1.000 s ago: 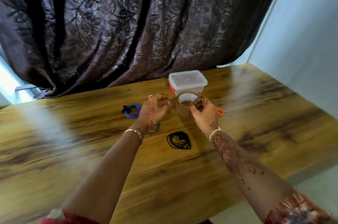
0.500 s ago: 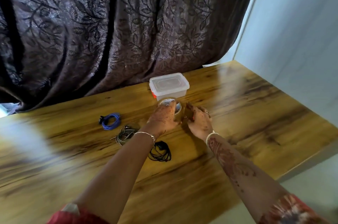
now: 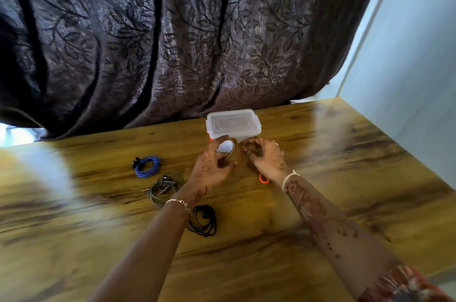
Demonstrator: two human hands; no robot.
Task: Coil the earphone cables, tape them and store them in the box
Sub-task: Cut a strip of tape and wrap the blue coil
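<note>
The left grip is curled round the tape roll, thumb below and fingers over its rim, holding it just in front of the box. The right grip sits at the roll's right edge with its fingers bent in. Whether it has the tape end pinched cannot be told, since the film is clear and the view is soft.

The three coils lie on the counter in front of the box and to its left. The blue coil is nearest it, then the grey coil, and the black coil is farthest, beside the left wrist. None is in hand.

As I judge it, the risks are these:
- A clear tape end is easily lost or folds onto itself.
- The untaped loops could spring apart when lifted.
- The left forearm passes over the black coil and could drag it.

The box stands with its lid on. Through the cloudy plastic its contents cannot be made out. It must be opened before storing. An orange handle shows under the right wrist.
</note>
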